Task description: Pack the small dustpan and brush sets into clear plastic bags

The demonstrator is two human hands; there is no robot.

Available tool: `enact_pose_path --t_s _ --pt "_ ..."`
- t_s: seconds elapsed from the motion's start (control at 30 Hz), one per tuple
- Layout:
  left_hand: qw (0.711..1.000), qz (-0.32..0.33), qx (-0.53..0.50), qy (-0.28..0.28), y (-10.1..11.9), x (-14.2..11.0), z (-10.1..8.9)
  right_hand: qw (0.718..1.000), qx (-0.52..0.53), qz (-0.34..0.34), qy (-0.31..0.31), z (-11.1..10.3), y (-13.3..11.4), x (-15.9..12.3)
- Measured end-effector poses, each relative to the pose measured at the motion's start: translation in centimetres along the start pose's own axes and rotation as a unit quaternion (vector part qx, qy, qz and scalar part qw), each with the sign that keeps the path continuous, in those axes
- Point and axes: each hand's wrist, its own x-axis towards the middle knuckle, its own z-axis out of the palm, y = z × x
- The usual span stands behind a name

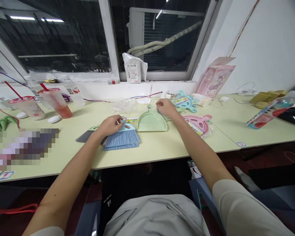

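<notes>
My left hand [110,125] rests with curled fingers at the top of a light blue hand brush [123,137]. Its blue bristles point towards me, and part of its handle is hidden. Partly behind that hand lies a brush with grey bristles [85,135]. A pale green dustpan [152,121] lies between my hands, its handle pointing away from me. Just right of that handle is my right hand [166,107], fingertips pinched together; whatever they hold is too small or hidden. Beyond my right wrist lie a blue dustpan set [184,101] and a pink dustpan [199,124] in clear wrapping.
Two drink cups with straws [55,103] and a clear bottle [75,93] stand at the left back. A pink box [216,78] stands at the right back. A clear printed package [270,111] is farther right. The table's front edge [147,160] runs before my lap.
</notes>
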Motion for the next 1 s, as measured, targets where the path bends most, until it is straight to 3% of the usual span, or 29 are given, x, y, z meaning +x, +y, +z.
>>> enact_pose_path --t_s 0.1,0.23,0.37,0.47,0.73,1.0 --pt "0.999 -0.016 0.024 0.021 -0.7 -0.1 -0.5 0.999 -0.039 0.015 -0.022 3.0 -1.2 -0.4" --pt "0.981 -0.080 0.139 0.109 -4.6 -0.3 -2.4 0.995 -0.096 0.006 -0.022 4.6 0.4 -0.9" --pt "0.966 -0.182 0.182 0.001 -9.1 -0.5 -3.0 0.988 -0.150 0.002 -0.039 4.2 2.2 -1.3" --pt "0.958 -0.220 0.172 -0.069 -10.9 -0.2 -2.4 0.983 -0.171 -0.001 -0.065 4.1 2.7 -1.6" --pt "0.962 -0.232 0.132 -0.053 -12.4 -0.2 -2.8 0.984 -0.176 0.024 -0.016 4.7 3.3 -1.5" --pt "0.966 -0.213 0.115 -0.085 -12.1 -0.4 -3.0 0.995 -0.061 0.039 0.068 3.1 4.5 -1.0"
